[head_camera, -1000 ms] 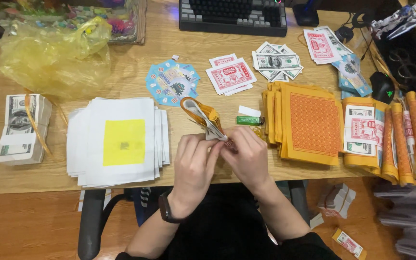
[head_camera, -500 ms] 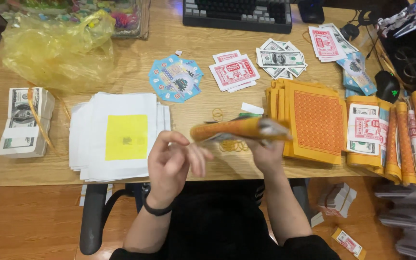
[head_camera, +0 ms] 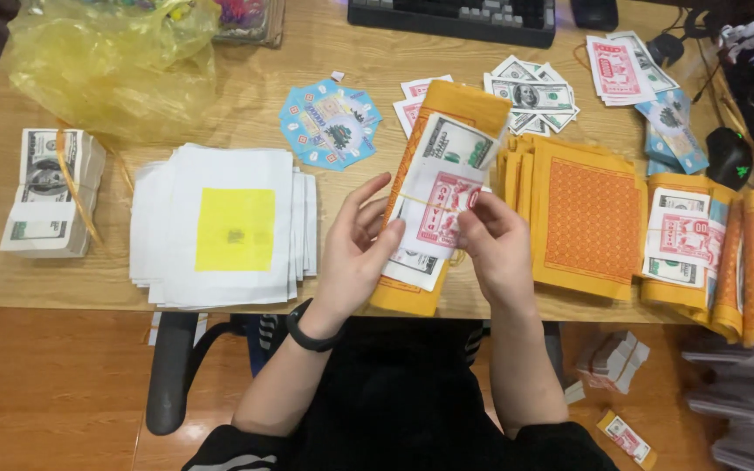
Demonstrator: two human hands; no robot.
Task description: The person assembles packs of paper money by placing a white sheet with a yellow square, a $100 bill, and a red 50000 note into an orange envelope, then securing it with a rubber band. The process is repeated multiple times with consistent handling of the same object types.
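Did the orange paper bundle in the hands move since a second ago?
Yes. The orange bundle, held by the left hand and right hand, has turned upright and now reaches farther up the desk toward the keyboard.

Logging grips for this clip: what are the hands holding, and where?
Both hold a banded paper bundle: left hand on its left edge, right hand at the rubber band.

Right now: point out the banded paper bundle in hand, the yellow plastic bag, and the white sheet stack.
banded paper bundle (head_camera: 436, 196): head view, on its top note face.
yellow plastic bag (head_camera: 106, 70): head view, mid crumpled film.
white sheet stack (head_camera: 176, 227): head view, white margin left of the yellow square.
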